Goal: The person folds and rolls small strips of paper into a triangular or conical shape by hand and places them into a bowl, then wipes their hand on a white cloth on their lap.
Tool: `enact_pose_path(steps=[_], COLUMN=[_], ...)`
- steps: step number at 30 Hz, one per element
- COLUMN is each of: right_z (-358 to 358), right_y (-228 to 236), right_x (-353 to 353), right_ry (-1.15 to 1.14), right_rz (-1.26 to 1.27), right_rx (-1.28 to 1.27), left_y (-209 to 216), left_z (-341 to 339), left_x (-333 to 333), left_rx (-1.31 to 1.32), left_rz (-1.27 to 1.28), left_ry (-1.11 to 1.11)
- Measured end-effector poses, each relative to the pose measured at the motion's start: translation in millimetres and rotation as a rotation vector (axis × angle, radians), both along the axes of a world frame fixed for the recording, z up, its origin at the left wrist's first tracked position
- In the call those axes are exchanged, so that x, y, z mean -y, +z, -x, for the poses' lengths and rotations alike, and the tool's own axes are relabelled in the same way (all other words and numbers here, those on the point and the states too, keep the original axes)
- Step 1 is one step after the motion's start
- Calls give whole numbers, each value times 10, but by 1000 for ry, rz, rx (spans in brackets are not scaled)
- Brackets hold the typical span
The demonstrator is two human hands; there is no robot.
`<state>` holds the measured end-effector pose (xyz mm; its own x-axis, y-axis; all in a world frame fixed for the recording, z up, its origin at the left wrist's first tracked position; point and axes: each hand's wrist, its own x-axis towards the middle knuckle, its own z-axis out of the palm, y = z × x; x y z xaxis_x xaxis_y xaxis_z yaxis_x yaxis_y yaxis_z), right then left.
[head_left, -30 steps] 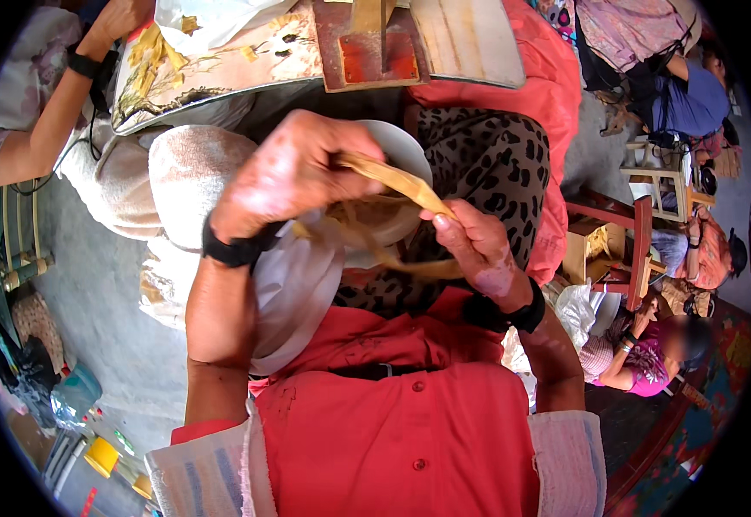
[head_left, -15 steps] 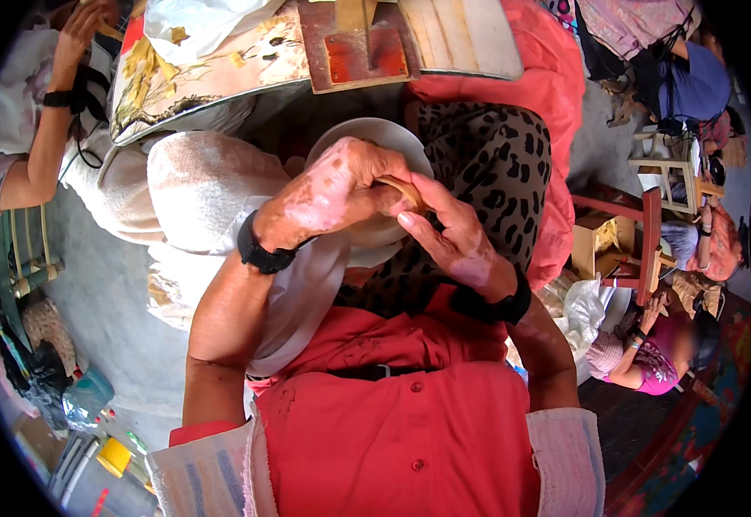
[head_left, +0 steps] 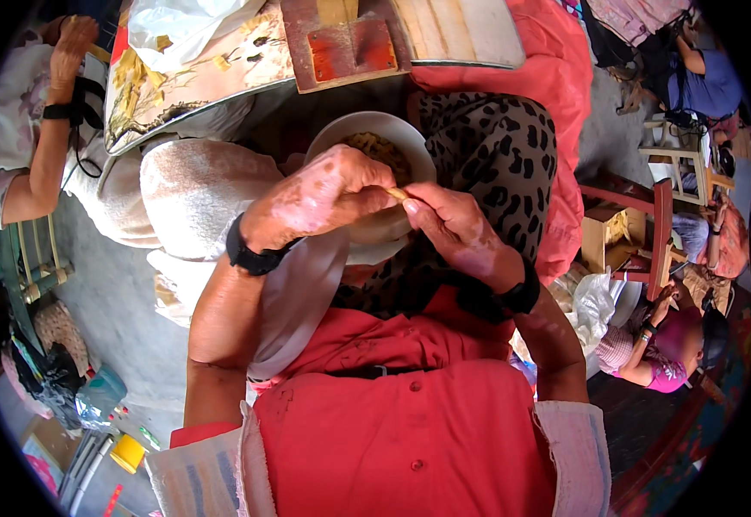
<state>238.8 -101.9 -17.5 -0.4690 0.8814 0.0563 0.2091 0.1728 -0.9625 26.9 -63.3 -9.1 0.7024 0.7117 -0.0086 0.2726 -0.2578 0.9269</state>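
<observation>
My left hand is closed, its thumb and fingers pinching a small tan strip. From the other side my right hand grips the strip's other end between thumb and fingertips. Only a short stretch of the strip shows between the two hands; I cannot make out what it is made of. Beneath and just beyond them, a white bowl sits at my lap, holding yellowish-brown pieces. My hands hide part of the bowl.
Ahead stands a low table with yellow scraps, a white plastic bag and a wooden block with a red plate. A person's arm is at the left. Rightward stand a red wooden frame and more seated people.
My hands have turned and drawn slightly apart. The strip, curved over the left fingers before, now runs between both hands' fingertips. More of the bowl's contents shows.
</observation>
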Motion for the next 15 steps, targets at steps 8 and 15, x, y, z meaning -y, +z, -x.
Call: enact_pose_path(steps=[8,15], right_z=[-319,-108], right_y=[104,103], right_x=[-34,90], right_ry=[120,45], right_rz=[216,-117], right_rx=[57,132], left_y=[288,239], left_z=[153,29], left_x=[-60,71], left_rx=[-86,-47], left_rz=[231,189], left_ry=[186,66])
